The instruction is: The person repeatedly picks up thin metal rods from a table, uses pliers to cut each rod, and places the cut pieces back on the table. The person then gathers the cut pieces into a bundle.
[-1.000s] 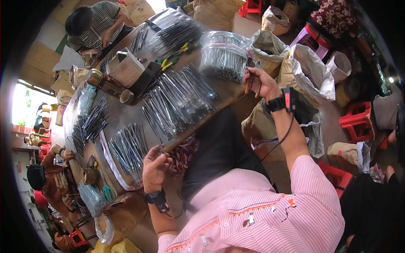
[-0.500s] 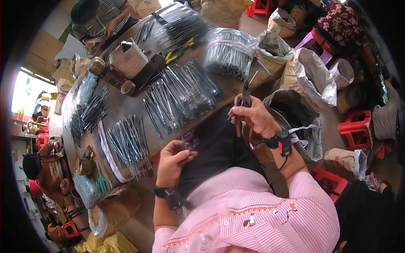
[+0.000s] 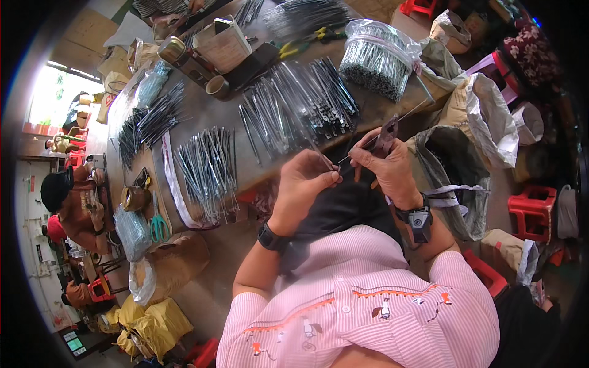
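My right hand (image 3: 392, 172) is closed around dark-jawed pliers (image 3: 387, 134) with brownish handles. A thin pale wire (image 3: 415, 109) sticks out past the jaws toward the table's edge. My left hand (image 3: 304, 187) is closed, thumb against fingers, on a thin metal strip (image 3: 320, 154) that points toward the table. Between the two hands runs a short thin piece whose ends are hidden by my fingers. Just beyond them on the table lies a wide spread of flat metal strips (image 3: 300, 101). A second pile of strips (image 3: 207, 172) lies to the left, near the edge.
The metal table (image 3: 245, 178) holds a plastic-wrapped bundle of wires (image 3: 379, 58), a small box (image 3: 222, 43), a cup (image 3: 217, 87) and yellow-handled pliers (image 3: 294, 49). Open sacks (image 3: 451, 178) stand at right, near a red stool (image 3: 531, 211). Another person (image 3: 76, 205) sits at left.
Both hands have come together: the left moved right and up, the right moved slightly right and turned the pliers. The view has shifted, showing the table farther up and right.
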A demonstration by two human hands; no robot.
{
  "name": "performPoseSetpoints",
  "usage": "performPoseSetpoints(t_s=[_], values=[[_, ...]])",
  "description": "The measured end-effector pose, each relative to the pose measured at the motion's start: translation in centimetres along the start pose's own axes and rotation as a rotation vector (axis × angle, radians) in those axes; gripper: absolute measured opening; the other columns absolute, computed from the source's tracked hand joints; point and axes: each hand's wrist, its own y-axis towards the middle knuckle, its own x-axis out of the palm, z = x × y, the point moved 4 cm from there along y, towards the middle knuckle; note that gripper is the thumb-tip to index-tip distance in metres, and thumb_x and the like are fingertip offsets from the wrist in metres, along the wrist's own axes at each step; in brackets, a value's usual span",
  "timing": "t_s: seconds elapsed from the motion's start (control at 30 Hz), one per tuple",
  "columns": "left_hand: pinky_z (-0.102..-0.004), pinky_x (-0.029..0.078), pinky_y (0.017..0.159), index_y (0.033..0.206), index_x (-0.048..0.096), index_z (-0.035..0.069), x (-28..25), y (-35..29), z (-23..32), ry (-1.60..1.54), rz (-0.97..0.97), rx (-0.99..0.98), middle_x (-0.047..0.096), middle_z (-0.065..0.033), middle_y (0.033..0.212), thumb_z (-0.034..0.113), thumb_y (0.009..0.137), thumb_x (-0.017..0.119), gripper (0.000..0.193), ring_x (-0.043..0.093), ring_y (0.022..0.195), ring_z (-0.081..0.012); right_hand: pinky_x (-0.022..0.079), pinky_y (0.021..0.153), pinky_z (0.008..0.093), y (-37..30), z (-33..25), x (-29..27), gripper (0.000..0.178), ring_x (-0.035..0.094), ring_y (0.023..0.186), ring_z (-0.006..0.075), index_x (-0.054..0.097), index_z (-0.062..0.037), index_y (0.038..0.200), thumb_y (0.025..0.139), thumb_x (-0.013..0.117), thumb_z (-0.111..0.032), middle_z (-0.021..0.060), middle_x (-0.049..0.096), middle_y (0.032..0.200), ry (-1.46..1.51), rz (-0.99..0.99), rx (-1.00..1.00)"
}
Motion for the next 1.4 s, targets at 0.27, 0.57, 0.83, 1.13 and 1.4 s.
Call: performPoseSetpoints(t_s=[0.27, 0.57, 0.83, 1.13, 1.4], values=[[-0.0173, 0.048, 0.061, 0.087, 0.063, 0.001, 0.3, 0.5, 0.5, 0.102, 0.036, 0.026, 0.066, -0.0038, 0.081, -0.005, 0.078, 0.072, 0.014, 0.060, 0.067, -0.0059, 0.050, 0.050, 0.0227, -0.2, 2.2, 1.6, 0.011, 0.064, 0.065, 0.0117, 0.061, 0.0002, 0.091, 0.086, 0.070, -0.005, 0.0063, 0.066, 0.076, -0.049, -0.040, 0.080], [-0.0149, 0.041, 0.051, 0.093, 0.065, 0.001, -2.1, -0.3, -0.6, 0.261, 0.096, -0.123, 0.066, -0.0018, 0.075, 0.000, 0.077, 0.075, 0.020, 0.054, 0.057, -0.0017, 0.053, 0.067, 0.0255, 0.7, 0.4, -0.2, 0.024, 0.065, 0.073, 0.0132, 0.057, 0.0023, 0.111, 0.089, 0.064, -0.003, 0.0101, 0.067, 0.088, 0.118, 0.212, -0.106], [-0.0232, 0.055, 0.066, 0.110, 0.054, -0.002, 0.0, -0.7, -1.4, 0.272, -0.171, -0.206, 0.061, -0.0057, 0.086, -0.008, 0.083, 0.060, 0.028, 0.069, 0.082, -0.0179, 0.052, 0.068, 0.0244, 0.5, 1.8, -0.3, 0.025, 0.064, 0.072, 0.0127, 0.060, 0.0044, 0.112, 0.089, 0.062, -0.004, 0.0110, 0.069, 0.092, 0.078, 0.039, 0.151], [-0.0261, 0.054, 0.073, 0.110, 0.053, 0.000, 0.6, -1.5, 0.0, 0.040, -0.194, -0.172, 0.060, -0.0057, 0.092, 0.003, 0.089, 0.060, 0.023, 0.062, 0.084, -0.0141, 0.053, 0.063, 0.0240, 1.1, 2.7, 0.0, 0.022, 0.065, 0.069, 0.0142, 0.062, 0.0029, 0.103, 0.086, 0.070, -0.008, 0.0110, 0.068, 0.086, 0.197, -0.011, 0.193], [-0.0235, 0.042, 0.058, 0.098, 0.056, 0.008, -0.5, -0.9, -2.2, -0.265, -0.011, -0.433, 0.062, -0.0024, 0.086, 0.024, 0.094, 0.060, 0.017, 0.058, 0.074, -0.0107, 0.052, 0.057, 0.0236, 0.7, 2.4, 0.6, 0.018, 0.063, 0.066, 0.0114, 0.064, -0.0002, 0.099, 0.085, 0.072, -0.009, 0.0078, 0.068, 0.080, -0.014, -0.018, 0.113]])
